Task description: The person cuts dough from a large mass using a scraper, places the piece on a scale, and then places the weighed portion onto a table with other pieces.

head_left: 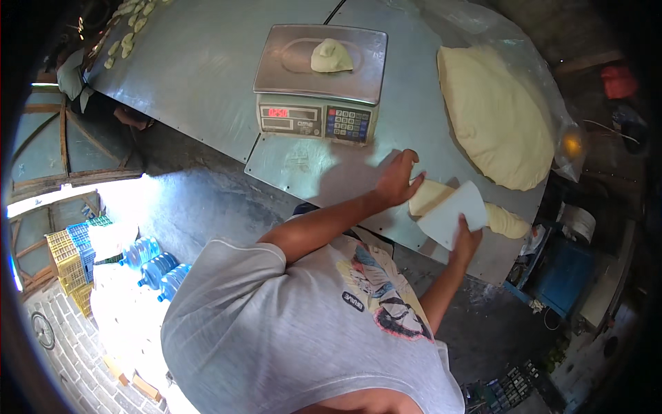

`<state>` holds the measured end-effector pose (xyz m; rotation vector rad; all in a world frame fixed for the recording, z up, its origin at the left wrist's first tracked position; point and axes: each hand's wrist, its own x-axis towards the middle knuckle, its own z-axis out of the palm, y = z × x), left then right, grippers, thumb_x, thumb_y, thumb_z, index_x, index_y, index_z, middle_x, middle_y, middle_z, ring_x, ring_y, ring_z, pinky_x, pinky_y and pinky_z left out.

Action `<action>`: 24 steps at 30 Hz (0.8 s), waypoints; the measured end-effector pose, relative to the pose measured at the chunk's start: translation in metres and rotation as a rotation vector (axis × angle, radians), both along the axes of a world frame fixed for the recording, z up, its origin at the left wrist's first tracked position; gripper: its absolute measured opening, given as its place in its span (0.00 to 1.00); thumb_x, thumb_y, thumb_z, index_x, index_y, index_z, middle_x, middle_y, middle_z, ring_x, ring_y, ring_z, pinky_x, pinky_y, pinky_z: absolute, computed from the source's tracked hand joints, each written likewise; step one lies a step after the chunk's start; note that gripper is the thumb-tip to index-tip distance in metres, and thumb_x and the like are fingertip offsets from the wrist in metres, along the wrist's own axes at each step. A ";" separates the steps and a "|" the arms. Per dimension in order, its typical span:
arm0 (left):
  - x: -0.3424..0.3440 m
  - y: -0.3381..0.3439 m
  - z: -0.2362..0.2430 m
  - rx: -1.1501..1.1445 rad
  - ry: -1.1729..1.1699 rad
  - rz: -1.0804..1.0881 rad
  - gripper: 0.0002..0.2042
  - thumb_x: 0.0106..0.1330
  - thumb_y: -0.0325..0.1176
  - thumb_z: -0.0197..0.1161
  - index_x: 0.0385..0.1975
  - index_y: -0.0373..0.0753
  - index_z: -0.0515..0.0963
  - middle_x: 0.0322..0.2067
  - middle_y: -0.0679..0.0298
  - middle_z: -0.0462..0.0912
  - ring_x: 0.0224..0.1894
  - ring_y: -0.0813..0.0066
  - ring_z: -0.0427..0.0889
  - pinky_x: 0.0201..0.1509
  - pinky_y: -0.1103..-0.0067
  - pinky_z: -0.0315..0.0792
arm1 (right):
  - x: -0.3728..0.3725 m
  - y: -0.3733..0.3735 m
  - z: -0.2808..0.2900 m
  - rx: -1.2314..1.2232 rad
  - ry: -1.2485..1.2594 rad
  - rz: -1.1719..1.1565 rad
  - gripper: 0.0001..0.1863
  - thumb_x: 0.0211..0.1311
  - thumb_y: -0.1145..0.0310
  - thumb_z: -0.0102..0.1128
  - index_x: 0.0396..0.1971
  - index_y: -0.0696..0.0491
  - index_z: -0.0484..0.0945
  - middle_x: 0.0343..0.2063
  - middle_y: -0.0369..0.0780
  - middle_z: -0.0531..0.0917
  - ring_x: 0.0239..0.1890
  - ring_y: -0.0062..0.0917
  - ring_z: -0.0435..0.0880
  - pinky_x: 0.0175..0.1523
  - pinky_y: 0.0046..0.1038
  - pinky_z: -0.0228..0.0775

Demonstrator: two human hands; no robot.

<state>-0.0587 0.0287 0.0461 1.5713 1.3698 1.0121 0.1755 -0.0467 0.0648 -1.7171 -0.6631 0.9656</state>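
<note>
My right hand (466,241) grips a white flat dough scraper (452,215), its blade standing across a strip of pale dough (509,222). One part of the strip shows on each side of the scraper; whether it is cut through is hidden behind the blade. Just left of the strip's end is my left hand (398,181), empty, with thumb and fingers apart and bent. A lump of dough (332,56) rests on the steel pan of a digital scale (317,119) with a lit red display. To the right lies a large mass of dough (493,117).
Clear plastic sheeting (548,90) lies along the big dough's far side. Small dough pieces (127,43) are at the metal table's (200,76) far left, near another person (72,79). Blue water bottles (158,268) and yellow crates (69,255) stand on the left.
</note>
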 end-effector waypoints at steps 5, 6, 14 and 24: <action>0.038 -0.027 -0.024 0.204 0.493 -0.464 0.33 0.63 0.43 0.59 0.63 0.30 0.58 0.64 0.46 0.60 0.70 0.51 0.55 0.68 0.57 0.53 | 0.033 -0.017 0.033 0.009 0.035 -0.110 0.26 0.62 0.77 0.59 0.60 0.65 0.66 0.54 0.46 0.76 0.53 0.33 0.77 0.58 0.31 0.69; 0.041 -0.041 -0.057 0.288 0.678 -0.597 0.40 0.63 0.50 0.59 0.68 0.31 0.53 0.70 0.46 0.50 0.73 0.50 0.46 0.73 0.53 0.43 | 0.032 -0.017 0.035 0.026 0.085 -0.148 0.26 0.62 0.77 0.58 0.60 0.65 0.66 0.54 0.46 0.76 0.53 0.33 0.77 0.58 0.31 0.69; -0.098 0.102 0.041 0.212 0.882 0.506 0.43 0.63 0.59 0.54 0.69 0.32 0.52 0.71 0.45 0.44 0.74 0.47 0.43 0.73 0.53 0.40 | 0.019 -0.040 0.039 -0.023 0.118 -0.182 0.26 0.62 0.74 0.59 0.59 0.64 0.66 0.54 0.47 0.76 0.54 0.36 0.77 0.57 0.36 0.69; -0.250 0.196 0.141 -0.370 -0.298 0.595 0.30 0.61 0.48 0.65 0.57 0.34 0.69 0.49 0.54 0.77 0.43 0.61 0.80 0.49 0.69 0.74 | -0.003 0.003 0.055 0.038 0.138 -0.005 0.27 0.63 0.72 0.56 0.62 0.63 0.63 0.54 0.49 0.75 0.52 0.39 0.78 0.55 0.37 0.72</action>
